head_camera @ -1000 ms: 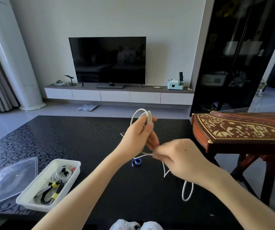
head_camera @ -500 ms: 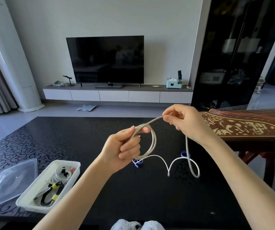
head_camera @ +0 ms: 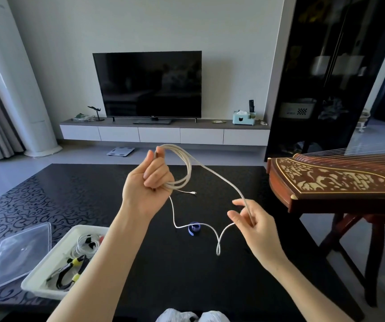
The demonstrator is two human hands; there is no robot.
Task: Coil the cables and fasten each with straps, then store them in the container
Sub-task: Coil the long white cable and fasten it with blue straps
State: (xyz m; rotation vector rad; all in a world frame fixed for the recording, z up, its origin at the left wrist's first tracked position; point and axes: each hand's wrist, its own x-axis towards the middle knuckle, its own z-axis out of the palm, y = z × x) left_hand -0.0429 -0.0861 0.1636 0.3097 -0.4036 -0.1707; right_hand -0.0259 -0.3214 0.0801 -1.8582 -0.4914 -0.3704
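Down and outward is where the right hand (head_camera: 254, 225) has gone in the last half second, from level with the coil to low over the right half of the table (head_camera: 75, 201), while the left hand (head_camera: 146, 187) has lifted the coil higher above the table's middle. On the table's near-left corner sits the white container (head_camera: 40, 291), open, with its clear lid (head_camera: 19, 252) lying flat at the table's left edge. Inside it are a black cable (head_camera: 63, 278) bound with yellow straps and a white bundle (head_camera: 83, 246), so at least two cables look finished and stored. The white cable (head_camera: 188, 169) is only partly wound: the left hand's fingers are curled round a few loops, one plug end pokes free below them, and a long slack run drops to the tabletop and climbs back to the right hand, which pinches it lightly between thumb and fingers. A small purple strap roll (head_camera: 194, 228) rests on the table's middle, unused, with the slack passing over it. Left to do, as I judge it: finish winding, strap this coil, put it in the container.
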